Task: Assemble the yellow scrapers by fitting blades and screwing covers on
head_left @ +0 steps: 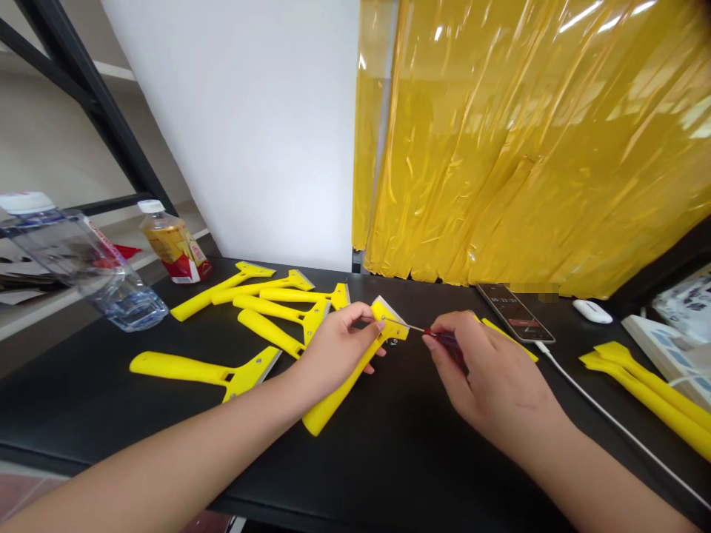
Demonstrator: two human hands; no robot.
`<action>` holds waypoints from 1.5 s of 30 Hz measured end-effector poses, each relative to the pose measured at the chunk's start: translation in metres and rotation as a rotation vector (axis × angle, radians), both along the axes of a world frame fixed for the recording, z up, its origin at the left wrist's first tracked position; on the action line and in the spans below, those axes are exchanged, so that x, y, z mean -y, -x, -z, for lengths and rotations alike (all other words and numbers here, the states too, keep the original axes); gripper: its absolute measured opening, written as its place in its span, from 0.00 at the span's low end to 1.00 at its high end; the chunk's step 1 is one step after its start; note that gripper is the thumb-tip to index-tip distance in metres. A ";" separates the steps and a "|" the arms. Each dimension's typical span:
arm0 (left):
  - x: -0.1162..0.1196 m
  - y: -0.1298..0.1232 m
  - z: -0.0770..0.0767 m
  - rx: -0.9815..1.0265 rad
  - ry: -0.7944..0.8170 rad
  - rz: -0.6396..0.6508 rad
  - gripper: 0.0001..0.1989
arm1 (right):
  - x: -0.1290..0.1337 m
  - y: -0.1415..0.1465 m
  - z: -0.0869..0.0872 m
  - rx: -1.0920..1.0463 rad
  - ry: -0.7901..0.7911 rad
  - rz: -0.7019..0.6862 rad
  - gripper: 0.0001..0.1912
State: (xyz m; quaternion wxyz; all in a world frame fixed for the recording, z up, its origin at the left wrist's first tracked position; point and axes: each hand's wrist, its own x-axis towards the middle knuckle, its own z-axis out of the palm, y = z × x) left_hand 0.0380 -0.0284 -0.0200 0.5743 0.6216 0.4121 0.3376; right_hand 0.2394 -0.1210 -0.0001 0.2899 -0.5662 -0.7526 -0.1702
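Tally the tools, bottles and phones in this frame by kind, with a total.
Yellow scrapers: 10, one mostly hidden by the right hand
Screwdriver: 1
Bottles: 2 (clear water bottle, labelled bottle)
Phone: 1
Total: 14

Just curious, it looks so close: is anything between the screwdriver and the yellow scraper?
Nothing visible: the screwdriver in the right hand reaches straight to the head of the yellow scraper, held in the left hand.
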 end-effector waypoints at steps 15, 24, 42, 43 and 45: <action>-0.005 0.005 0.001 -0.032 0.009 0.023 0.09 | -0.001 -0.002 -0.004 -0.096 0.108 -0.297 0.06; -0.002 0.006 -0.005 -0.042 0.015 0.032 0.09 | 0.002 0.000 -0.003 -0.135 0.111 -0.050 0.09; -0.001 0.004 -0.005 -0.033 0.024 -0.028 0.09 | 0.001 0.002 -0.002 -0.063 0.155 0.059 0.10; -0.001 0.004 -0.005 -0.033 0.023 -0.031 0.09 | 0.000 0.002 -0.002 -0.093 0.150 0.054 0.09; -0.001 0.004 -0.005 -0.037 0.017 -0.040 0.09 | 0.000 0.002 -0.001 -0.132 0.175 0.038 0.08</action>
